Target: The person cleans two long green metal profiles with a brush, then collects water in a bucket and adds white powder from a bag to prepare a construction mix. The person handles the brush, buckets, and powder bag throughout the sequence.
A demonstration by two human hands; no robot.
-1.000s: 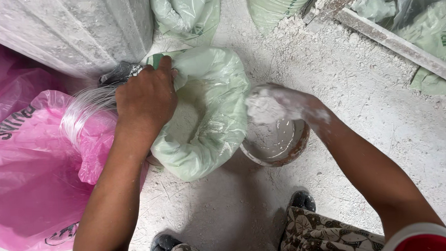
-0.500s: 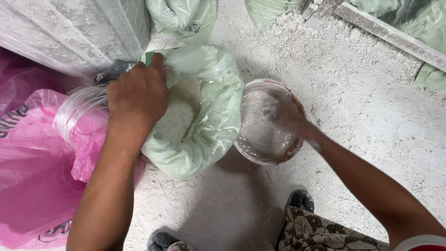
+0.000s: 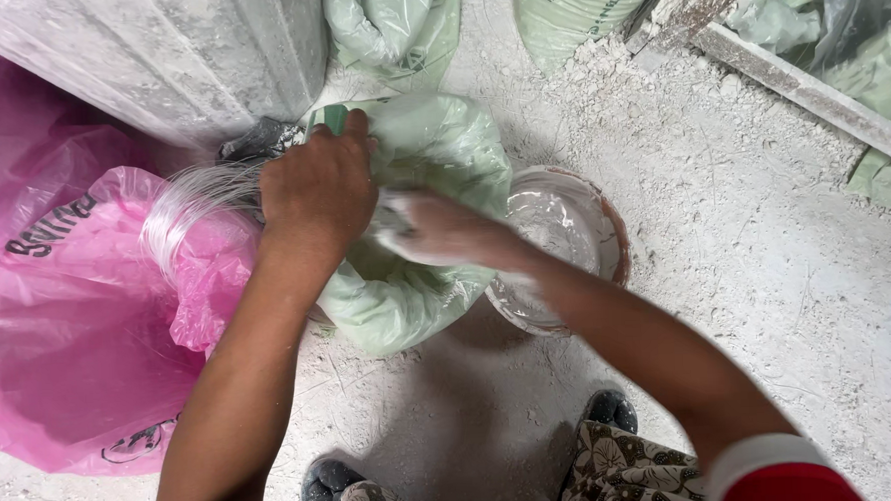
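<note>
A pale green plastic sack (image 3: 439, 153) of white powder stands open on the dusty floor. My left hand (image 3: 318, 191) grips the sack's rolled-down rim at its left side. My right hand (image 3: 435, 231), coated in white powder and blurred by motion, reaches into the sack's mouth; whether it holds anything cannot be seen. Just right of the sack sits a round bowl (image 3: 577, 237) lined with clear plastic and dusted with powder, partly hidden by my right forearm.
A pink plastic bag (image 3: 63, 327) with a clear bag's rolled rim (image 3: 193, 206) lies at the left. A large grey-white sack (image 3: 156, 53) stands behind it, more green sacks (image 3: 575, 4) at the back. My feet (image 3: 326, 486) are below.
My right hand has moved left, from the bowl into the green sack's mouth. My left hand stays on the sack's rim.
</note>
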